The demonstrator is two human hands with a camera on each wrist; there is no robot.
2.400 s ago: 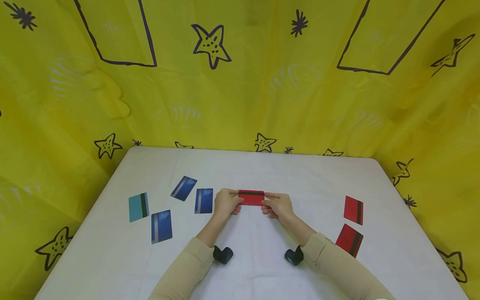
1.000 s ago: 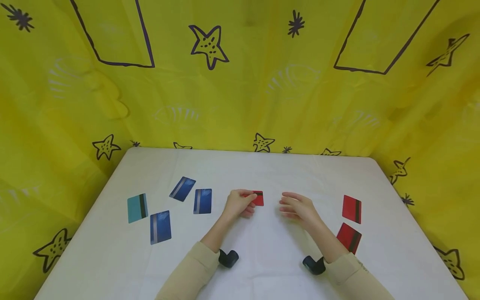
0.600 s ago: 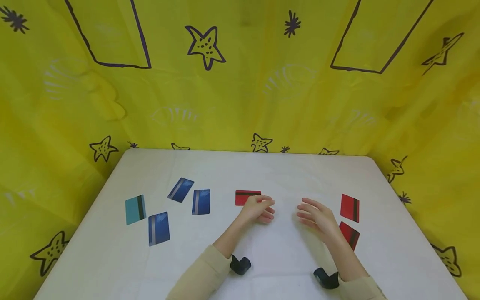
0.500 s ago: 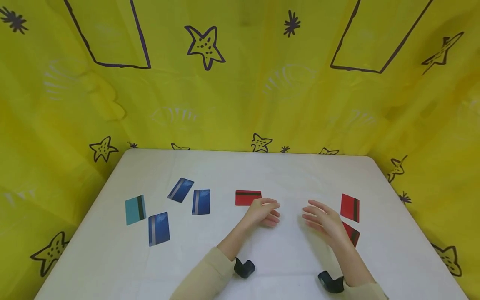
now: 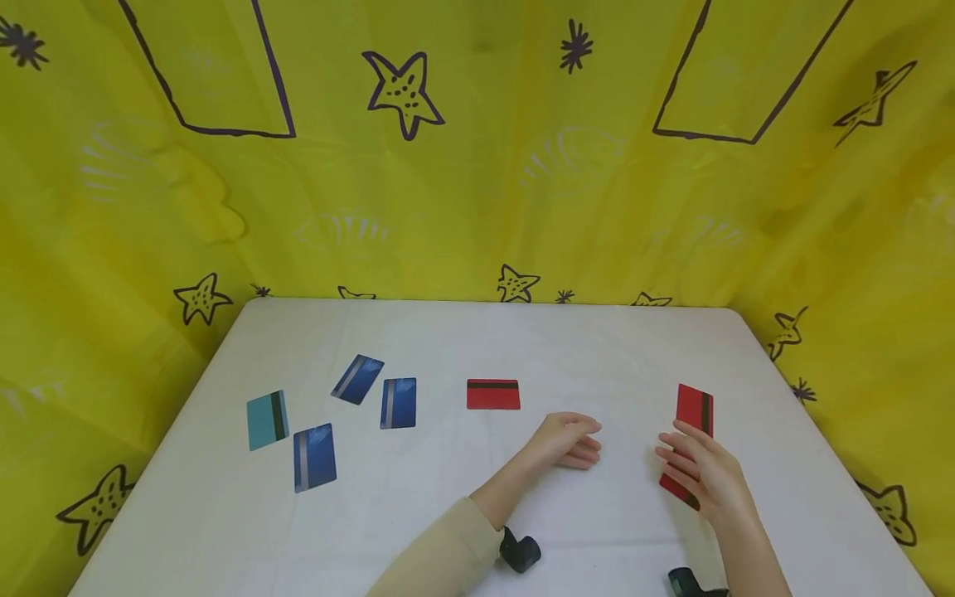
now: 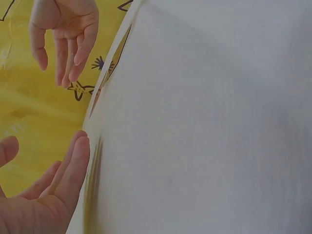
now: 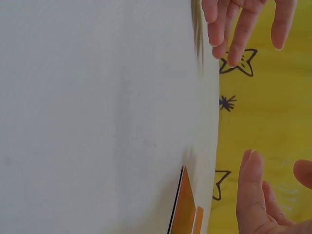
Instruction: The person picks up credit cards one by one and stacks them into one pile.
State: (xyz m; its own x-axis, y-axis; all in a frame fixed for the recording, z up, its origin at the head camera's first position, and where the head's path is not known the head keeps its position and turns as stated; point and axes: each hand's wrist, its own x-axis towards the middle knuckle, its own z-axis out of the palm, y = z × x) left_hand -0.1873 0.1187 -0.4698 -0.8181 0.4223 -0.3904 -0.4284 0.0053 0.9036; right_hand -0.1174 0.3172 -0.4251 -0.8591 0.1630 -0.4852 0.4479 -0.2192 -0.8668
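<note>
While 2 red cards (image 5: 694, 404) on the bench (image 5: 597, 348) are being partly hidden by the right hand (image 5: 709, 477), nothing is being gripped by its loose fingers or the relaxed left hand (image 5: 564, 441); edge-pinching is seemingly being called for.

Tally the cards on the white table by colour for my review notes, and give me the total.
Red cards: 3 (two partly covered by the right hand)
Blue cards: 3
Teal card: 1
Total: 7
</note>
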